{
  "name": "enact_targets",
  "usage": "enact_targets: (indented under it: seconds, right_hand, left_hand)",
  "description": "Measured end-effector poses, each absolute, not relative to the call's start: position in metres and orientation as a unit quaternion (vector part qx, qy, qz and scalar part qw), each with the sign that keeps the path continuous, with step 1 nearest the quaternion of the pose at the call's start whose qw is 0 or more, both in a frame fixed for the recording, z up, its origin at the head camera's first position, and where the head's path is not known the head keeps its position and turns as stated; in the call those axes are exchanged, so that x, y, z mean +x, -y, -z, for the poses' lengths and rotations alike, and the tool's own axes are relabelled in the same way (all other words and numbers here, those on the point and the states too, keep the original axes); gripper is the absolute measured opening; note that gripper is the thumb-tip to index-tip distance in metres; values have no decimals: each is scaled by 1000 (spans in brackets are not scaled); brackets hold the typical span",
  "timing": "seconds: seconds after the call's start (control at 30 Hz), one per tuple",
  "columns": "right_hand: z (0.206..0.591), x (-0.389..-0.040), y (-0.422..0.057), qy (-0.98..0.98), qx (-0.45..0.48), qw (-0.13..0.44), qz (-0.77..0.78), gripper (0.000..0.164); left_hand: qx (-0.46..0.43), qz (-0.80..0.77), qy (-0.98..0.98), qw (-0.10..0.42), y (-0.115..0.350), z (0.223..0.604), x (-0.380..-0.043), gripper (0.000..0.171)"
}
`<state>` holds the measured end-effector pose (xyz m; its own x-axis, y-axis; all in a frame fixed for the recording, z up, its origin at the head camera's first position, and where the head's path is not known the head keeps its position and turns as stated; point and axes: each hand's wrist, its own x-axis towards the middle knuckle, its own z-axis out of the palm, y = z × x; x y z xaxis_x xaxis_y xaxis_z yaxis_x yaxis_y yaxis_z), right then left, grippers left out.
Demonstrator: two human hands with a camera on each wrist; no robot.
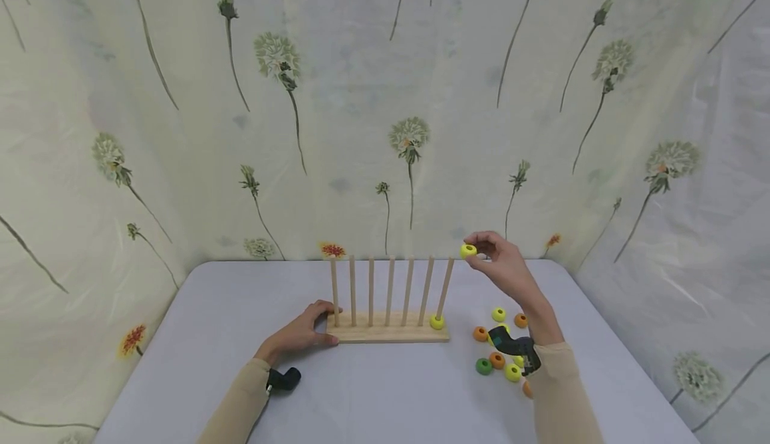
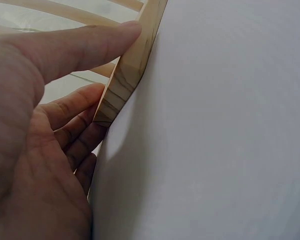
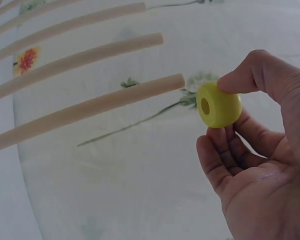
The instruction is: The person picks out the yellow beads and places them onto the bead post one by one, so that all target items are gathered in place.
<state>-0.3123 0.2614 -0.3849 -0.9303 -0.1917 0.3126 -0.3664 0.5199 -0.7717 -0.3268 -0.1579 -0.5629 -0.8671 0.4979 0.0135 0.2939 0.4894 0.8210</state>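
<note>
Peg rack with beads, at an early stage of filling. At lower centre of the frame, a wooden base [image 1: 394, 335] is bearing seven upright pegs. One yellow bead [image 1: 437, 323] is sitting at the foot of the rightmost peg [image 1: 445, 288]; the six other pegs [image 1: 370, 290] are standing bare. The right hand [image 1: 504, 269], right of centre, is pinching a second yellow bead [image 3: 227, 106] between thumb and fingers, closed to the bead's width. This bead is hovering just beside the rightmost peg's tip, apart from it, its hole facing the peg in the right wrist view; by judgement, its threading is remaining to be done. The left hand [image 1: 301, 331] is gripping the base's left end, its thumb in front and its fingers behind. At lower right, loose beads are awaiting placement on the table [image 1: 385, 397]: green [image 1: 483, 367], orange [image 1: 494, 365] and yellow [image 1: 511, 374], some being partly hidden by the right forearm, so that their full number is escaping count. No brand, label or writing is showing legibly.
</note>
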Motion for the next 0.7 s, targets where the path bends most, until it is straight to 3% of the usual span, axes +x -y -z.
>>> enact_targets:
  seconds: [0.7]
  right_hand:
    - [384, -322, -242, 847, 200, 68, -488, 37]
  left_hand:
    - [234, -443, -859, 109, 157, 562, -328, 59]
